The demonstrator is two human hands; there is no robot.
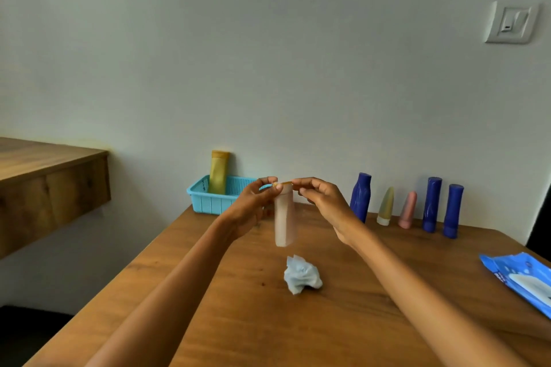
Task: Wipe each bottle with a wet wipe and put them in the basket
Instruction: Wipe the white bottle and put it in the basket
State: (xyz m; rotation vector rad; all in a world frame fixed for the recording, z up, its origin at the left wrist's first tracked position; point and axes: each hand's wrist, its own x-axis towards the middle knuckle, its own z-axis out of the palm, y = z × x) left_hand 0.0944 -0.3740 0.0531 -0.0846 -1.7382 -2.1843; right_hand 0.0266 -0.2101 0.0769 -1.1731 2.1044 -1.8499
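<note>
Both hands are up over the wooden desk (232,322), sharing one pale pink bottle (284,222) that hangs upright above the desktop, clear of the wood. The left hand (253,205) has its fingers curled against the bottle's upper part, thumb and forefinger pinching at the yellowish cap (283,184). The right hand (323,202) meets it from the other side, its grip narrow, fingertips pinched on the same cap rim.

Directly below the pink bottle, on the desk, lies a crumpled white wet wipe (301,275), touched by neither hand. Behind the pink bottle and to its left, against the wall, sits a light blue basket (208,201) with one yellow bottle (218,171) standing in it, leaning against the wall.

To the right of the pink bottle, a row stands along the back edge of the desk: a dark blue bottle (360,197), then a small yellowish tube (385,206), a small pink tube (408,210), and two more dark blue bottles (431,204) (453,211), all upright and apart from one another. Far right of the pink bottle, at the desk's edge, lies a blue wet wipe pack (524,280).

A wall switch (511,22) sits high on the wall above that row.
</note>
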